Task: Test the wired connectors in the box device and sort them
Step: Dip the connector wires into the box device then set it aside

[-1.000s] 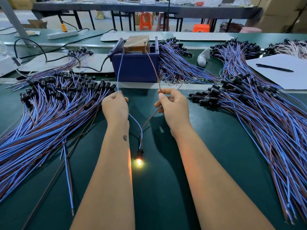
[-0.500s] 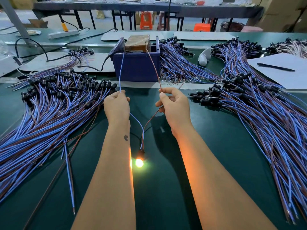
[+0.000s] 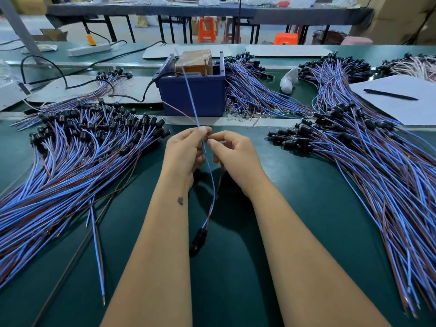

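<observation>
Hands (image 3: 207, 149) now together; lamp (image 3: 197, 241) dimmed.

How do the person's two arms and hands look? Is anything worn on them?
Both forearms are bare: no sleeves, gloves, watch or rings show. The left forearm carries a small dark mark near the wrist. The left hand and right hand have short, unpainted nails.

Wired connector (image 3: 197, 241): black, faint orange glow, hanging on blue and brown leads. Blue box device (image 3: 192, 95), upright behind. Heaps of wired connectors left (image 3: 77, 149) and right (image 3: 368, 156), fanned out.
</observation>
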The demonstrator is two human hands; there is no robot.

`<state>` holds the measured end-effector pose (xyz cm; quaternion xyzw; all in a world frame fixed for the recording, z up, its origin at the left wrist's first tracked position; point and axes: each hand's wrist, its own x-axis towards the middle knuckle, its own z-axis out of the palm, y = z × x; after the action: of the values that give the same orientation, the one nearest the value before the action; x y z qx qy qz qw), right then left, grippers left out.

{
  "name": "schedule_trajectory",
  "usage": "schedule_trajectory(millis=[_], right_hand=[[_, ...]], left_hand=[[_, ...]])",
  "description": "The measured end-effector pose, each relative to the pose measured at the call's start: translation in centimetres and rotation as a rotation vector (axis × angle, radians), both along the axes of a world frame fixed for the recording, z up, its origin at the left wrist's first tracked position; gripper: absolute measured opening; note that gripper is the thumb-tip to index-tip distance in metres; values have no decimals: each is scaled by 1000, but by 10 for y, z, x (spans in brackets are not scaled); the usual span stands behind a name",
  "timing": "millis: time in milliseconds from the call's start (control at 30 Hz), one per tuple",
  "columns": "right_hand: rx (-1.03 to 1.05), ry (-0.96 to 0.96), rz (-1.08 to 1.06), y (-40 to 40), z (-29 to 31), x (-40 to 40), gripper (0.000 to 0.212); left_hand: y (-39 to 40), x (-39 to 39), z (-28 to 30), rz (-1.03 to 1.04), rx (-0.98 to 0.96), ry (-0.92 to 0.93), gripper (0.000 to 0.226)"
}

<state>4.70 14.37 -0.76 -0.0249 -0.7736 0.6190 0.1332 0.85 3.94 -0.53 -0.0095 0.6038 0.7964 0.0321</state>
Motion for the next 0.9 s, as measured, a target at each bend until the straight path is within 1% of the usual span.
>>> schedule_trajectory(millis=[33, 100, 167, 233, 300, 400, 467, 533, 600, 633, 700, 733, 767, 800, 833, 900], right_hand=[[27, -10, 13, 0, 0, 1, 12], [115, -26, 38, 0, -1, 1, 22], [169, -28, 56, 1, 0, 2, 28], [163, -22, 42, 3, 0, 1, 26], [159, 10, -32, 3, 0, 1, 23], [215, 122, -243, 6, 0, 2, 20], [128, 215, -350, 7, 4, 5, 21], [-5, 276, -385, 9, 7, 6, 22], [-149, 281, -380, 10, 10, 5, 21], [-263, 270, -359, 11, 11, 5, 25], [-565, 233, -280, 17, 14, 5, 34], [-696, 213, -252, 21, 15, 6, 35], [-780, 195, -247, 25, 16, 7, 34], [-811, 180, -264, 30, 16, 8, 32], [-798, 170, -296, 34, 17, 9, 29], [-696, 165, -370, 42, 17, 10, 24]], left_hand=[[-1, -1, 1, 22, 74, -13, 19], [-5, -1, 5, 45, 220, -28, 18], [-8, 0, 6, 41, 312, -29, 17], [-9, 2, 8, 16, 382, -40, 18], [-9, 5, 10, -21, 436, -60, 23], [-11, 8, 13, -86, 513, -67, 36], [-12, 8, 14, -111, 561, -78, 40], [-12, 8, 14, -122, 524, -109, 35], [-9, 8, 13, -150, 439, -150, 31], [-8, 8, 12, -170, 396, -164, 31], [-6, 9, 10, -209, 288, -164, 30], [-5, 10, 8, -224, 207, -145, 30], [-4, 10, 7, -238, 110, -111, 31], [-2, 12, 5, -255, 14, -66, 31], [1, 14, 4, -278, -66, -16, 32], [9, 19, 3, -354, -149, 60, 30]])
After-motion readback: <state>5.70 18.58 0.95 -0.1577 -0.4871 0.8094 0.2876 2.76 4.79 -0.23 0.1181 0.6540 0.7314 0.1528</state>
